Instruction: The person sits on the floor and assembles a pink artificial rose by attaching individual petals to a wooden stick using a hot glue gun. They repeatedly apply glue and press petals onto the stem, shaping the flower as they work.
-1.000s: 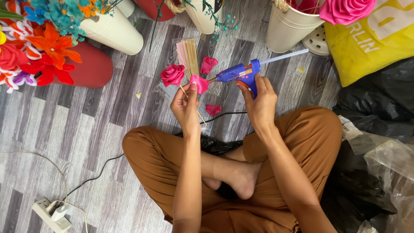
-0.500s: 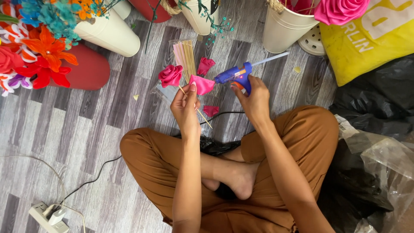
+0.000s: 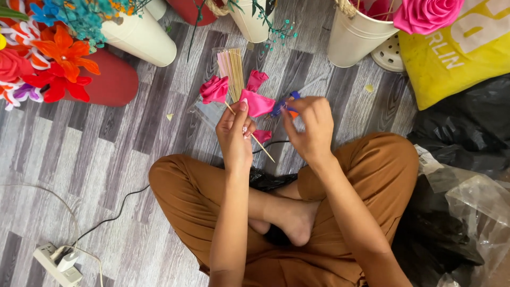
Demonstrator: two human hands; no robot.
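While the person sits cross-legged on the grey plank floor [image 3: 79,159], a pink petal [image 3: 258,102] is pinched between the thumb and fingers of the left hand [image 3: 235,130], together with a thin wooden stick [image 3: 261,146] that runs slanting down past the wrist. At the stick's upper end, a pink rose [image 3: 214,89] is carried, just left of the petal. The right hand [image 3: 309,125] is closed around a blue glue gun [image 3: 284,104], of which only a small part with an orange trigger is seen between the fingers; its tip is brought up against the petal's right edge. Both hands are held close together above the floor, just in front of the knees in brown trousers [image 3: 382,165].

Beneath the hands, two loose pink petals are seen: one [image 3: 256,80] just above the held petal, one [image 3: 262,136] beside the left thumb. A bundle of wooden sticks [image 3: 232,72] in a clear wrapper is laid next to the rose. A black cord [image 3: 111,215] is trailed from under the leg to a white power strip [image 3: 56,262] at the lower left.

Farther out, cream buckets [image 3: 355,38] and a white vase [image 3: 139,37] are ranged along the top, with bright paper flowers [image 3: 56,56] at the upper left, a large pink rose [image 3: 425,15] and a yellow bag [image 3: 457,58] at the upper right, and black plastic bags [image 3: 462,138] at the right.
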